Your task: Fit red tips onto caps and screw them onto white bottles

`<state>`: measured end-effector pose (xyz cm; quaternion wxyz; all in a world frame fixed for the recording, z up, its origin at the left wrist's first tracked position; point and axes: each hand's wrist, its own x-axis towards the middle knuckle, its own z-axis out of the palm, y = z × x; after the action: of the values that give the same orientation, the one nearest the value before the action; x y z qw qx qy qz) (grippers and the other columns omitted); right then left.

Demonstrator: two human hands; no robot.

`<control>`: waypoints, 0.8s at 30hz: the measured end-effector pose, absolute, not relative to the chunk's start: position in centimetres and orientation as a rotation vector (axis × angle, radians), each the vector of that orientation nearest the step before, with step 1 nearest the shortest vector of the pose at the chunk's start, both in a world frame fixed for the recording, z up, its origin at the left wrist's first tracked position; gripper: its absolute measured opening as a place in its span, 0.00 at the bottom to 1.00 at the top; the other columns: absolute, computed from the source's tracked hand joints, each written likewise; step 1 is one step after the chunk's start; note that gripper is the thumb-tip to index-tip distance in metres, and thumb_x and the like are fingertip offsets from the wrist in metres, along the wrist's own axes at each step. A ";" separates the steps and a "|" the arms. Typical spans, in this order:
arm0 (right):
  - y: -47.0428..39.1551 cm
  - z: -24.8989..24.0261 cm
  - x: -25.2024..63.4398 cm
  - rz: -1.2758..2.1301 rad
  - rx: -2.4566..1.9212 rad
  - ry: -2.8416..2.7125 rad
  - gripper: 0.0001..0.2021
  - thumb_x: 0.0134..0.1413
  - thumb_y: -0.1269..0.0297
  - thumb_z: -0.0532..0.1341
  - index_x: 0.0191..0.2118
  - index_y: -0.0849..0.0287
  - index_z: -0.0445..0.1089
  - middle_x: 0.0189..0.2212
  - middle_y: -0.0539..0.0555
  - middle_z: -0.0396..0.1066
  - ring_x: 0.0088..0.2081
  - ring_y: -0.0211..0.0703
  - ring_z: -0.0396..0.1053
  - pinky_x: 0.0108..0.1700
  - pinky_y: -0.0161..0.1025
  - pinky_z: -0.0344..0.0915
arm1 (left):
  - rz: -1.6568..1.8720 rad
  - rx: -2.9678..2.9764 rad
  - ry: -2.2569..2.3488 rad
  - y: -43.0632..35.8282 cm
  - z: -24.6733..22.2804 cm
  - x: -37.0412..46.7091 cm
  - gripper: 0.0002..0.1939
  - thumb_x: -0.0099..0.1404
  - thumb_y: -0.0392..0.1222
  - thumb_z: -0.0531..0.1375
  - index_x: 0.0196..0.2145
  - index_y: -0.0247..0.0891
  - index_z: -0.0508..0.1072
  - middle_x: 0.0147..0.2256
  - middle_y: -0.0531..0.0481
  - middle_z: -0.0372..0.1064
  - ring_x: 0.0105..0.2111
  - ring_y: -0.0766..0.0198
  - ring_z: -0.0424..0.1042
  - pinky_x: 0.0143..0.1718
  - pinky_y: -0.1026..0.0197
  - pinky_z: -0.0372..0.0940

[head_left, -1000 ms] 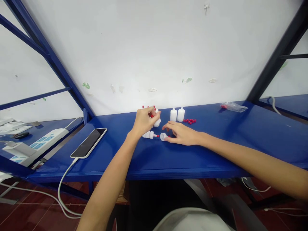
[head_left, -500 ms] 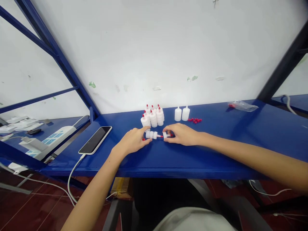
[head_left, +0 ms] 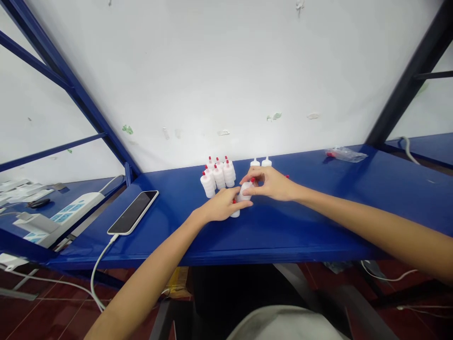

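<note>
right hand (head_left: 271,183): thumb and fingers pinching white bottle (head_left: 244,193);
white bottle: between both hands; red tip (head_left: 252,180) beside right fingers;
left hand (head_left: 222,206): at bottle's lower side; can't tell grip

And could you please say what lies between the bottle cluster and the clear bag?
Head view: two white bottles and a red piece, partly behind the right hand.

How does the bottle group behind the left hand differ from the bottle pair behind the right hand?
The bottle group has red tips; the bottle pair shows bare white nozzles. The bottle group has more bottles than the bottle pair. Both are made up of white, upright bottles.
</note>
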<state>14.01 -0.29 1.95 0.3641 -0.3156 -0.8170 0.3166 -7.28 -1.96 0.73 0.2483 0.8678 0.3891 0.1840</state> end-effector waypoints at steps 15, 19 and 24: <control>-0.1 -0.8 14.1 0.718 -0.917 -1.906 0.13 0.55 0.54 0.63 0.39 0.59 0.74 0.34 0.53 0.74 0.34 0.42 0.70 0.39 0.41 0.64 | 0.730 2.442 1.219 -0.6 -1.3 -4.3 0.26 0.61 0.60 0.63 0.47 0.36 0.73 0.29 0.52 0.73 0.27 0.63 0.68 0.29 0.61 0.56; -0.3 -0.2 13.7 0.870 -0.942 -1.801 0.12 0.52 0.55 0.64 0.37 0.59 0.73 0.32 0.52 0.74 0.33 0.42 0.70 0.34 0.39 0.66 | 0.830 2.431 1.208 -0.7 -2.0 -4.2 0.25 0.62 0.58 0.62 0.48 0.35 0.72 0.32 0.50 0.74 0.28 0.62 0.70 0.30 0.61 0.58; -0.9 1.1 13.8 1.062 -1.015 -1.698 0.08 0.48 0.60 0.65 0.28 0.58 0.71 0.25 0.51 0.72 0.26 0.41 0.69 0.26 0.38 0.69 | 0.823 2.483 1.075 -0.4 -2.4 -3.9 0.26 0.63 0.57 0.63 0.50 0.35 0.71 0.36 0.47 0.76 0.33 0.58 0.73 0.35 0.58 0.63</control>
<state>13.76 -0.90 1.15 0.4334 -0.4075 -0.6815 0.4261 -3.89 -0.40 -2.38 0.1560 0.8672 0.3755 0.2874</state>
